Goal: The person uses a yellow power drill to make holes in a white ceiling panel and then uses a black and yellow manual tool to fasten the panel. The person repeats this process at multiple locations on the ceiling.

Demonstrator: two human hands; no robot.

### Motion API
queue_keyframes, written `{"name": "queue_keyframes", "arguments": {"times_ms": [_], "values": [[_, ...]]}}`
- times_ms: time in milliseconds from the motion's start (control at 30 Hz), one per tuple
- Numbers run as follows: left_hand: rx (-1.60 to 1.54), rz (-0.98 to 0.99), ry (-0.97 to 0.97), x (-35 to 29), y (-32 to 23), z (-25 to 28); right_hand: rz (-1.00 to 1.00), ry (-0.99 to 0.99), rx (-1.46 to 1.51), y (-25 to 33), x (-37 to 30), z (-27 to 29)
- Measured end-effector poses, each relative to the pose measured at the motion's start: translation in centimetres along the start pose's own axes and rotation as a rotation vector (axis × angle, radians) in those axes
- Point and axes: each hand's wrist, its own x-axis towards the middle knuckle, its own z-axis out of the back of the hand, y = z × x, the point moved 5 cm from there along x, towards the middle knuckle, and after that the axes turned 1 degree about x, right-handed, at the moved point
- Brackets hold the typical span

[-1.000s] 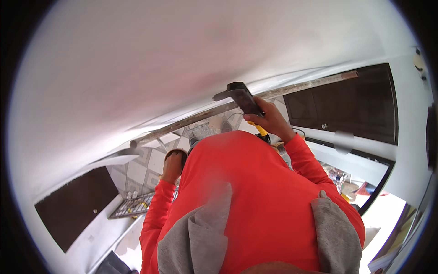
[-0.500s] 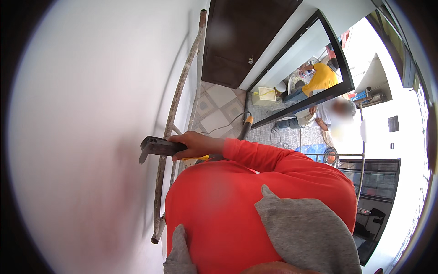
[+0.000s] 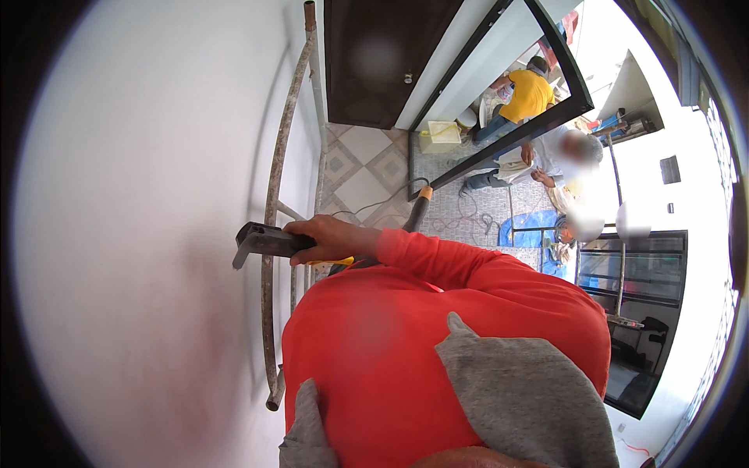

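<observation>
My right hand (image 3: pixel 328 238) is closed around a black handheld tool (image 3: pixel 269 240) with a bent flat tip. Its tip points toward the white wall (image 3: pixel 156 195) on the left; whether it touches the wall I cannot tell. Past my red sleeve, a dark tube-like part (image 3: pixel 419 209) with an orange end shows, and a thin cable (image 3: pixel 374 207) runs from there. A yellow part (image 3: pixel 335 264) sticks out below my wrist. Whether these join the black tool is hidden by my arm. My left hand is not in view.
A rusty metal scaffold frame (image 3: pixel 275 171) stands between me and the wall. Beyond are a dark brown door (image 3: pixel 378 62) and a black-framed glass door (image 3: pixel 538 136). Two people work there, one in a yellow shirt (image 3: pixel 529 95), one in white (image 3: pixel 550 152). A blue sheet (image 3: pixel 538 226) lies on the floor.
The surroundings have shifted left and up in view. My right hand, still holding the black tool, sits slightly higher and further left.
</observation>
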Motion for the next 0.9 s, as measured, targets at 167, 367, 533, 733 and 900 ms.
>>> {"name": "queue_keyframes", "arguments": {"times_ms": [167,367,533,733,900], "values": [[-0.03,0.003,-0.027,-1.1,0.1,0.7,-0.096,0.018,0.082,-0.2,-1.0,0.5],[-0.092,0.025,-0.077,-3.5,0.5,1.3,-0.143,-0.027,0.358,-0.8,-0.4,0.7],[-0.139,0.055,-0.108,-5.0,0.7,1.7,0.138,-0.056,0.115,-0.9,1.5,0.6],[-0.181,0.066,-0.134,-6.4,1.2,1.9,0.135,-0.078,0.216,-1.0,2.0,0.1],[-0.204,0.066,-0.152,-7.2,1.7,1.9,0.056,-0.046,0.388,-1.0,2.8,-0.9]]}}
